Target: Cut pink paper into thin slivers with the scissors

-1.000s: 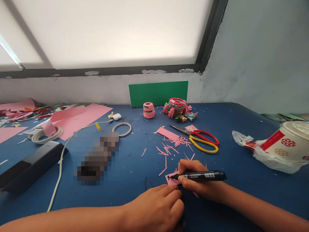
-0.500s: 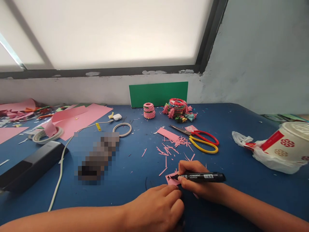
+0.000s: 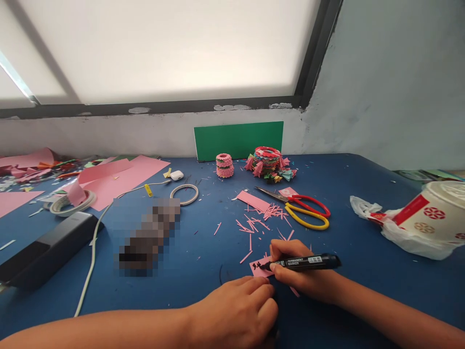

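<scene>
Pink is the small flat paper card (image 3: 258, 272) on the smooth blue table (image 3: 207, 257), at the near side, a little right of the middle. The right hand (image 3: 305, 280) has its fingers pinched on a fat black marker (image 3: 308, 262), with the tip down by some black marks on the card. The left hand (image 3: 241, 310) sits just at the card's near edge, fingers curled close together. I can't see their tips, so I can't tell if they pinch anything.

I think the black marks could get smudgy. They may be wet, and a hand sliding over them would smear them. The card could scoot or turn if the left hand isn't pressing enough, and then the lines go crooked. The tip looks thick and the card is little, so marks could run together, or the marker could slip off and draw on the table. Thin pink paper strips (image 3: 271, 212) lie on the far side of the card. If one gets under it, that makes a bump.
</scene>
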A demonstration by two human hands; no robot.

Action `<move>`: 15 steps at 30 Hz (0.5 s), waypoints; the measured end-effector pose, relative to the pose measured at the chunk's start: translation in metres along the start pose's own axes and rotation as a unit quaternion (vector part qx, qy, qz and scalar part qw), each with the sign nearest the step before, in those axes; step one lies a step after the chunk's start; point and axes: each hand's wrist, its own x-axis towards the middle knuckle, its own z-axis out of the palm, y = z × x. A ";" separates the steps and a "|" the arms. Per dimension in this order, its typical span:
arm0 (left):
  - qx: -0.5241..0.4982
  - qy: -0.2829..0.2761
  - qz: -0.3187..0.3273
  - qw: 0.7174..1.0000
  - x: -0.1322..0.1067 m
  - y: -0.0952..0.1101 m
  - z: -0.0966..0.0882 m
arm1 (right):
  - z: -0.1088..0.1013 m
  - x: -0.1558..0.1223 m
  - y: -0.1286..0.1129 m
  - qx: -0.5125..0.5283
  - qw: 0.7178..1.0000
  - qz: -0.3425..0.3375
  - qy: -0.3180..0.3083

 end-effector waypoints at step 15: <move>-0.002 -0.012 0.003 1.000 -0.001 -0.001 -0.001 | -0.003 0.002 0.000 0.024 0.999 0.008 0.033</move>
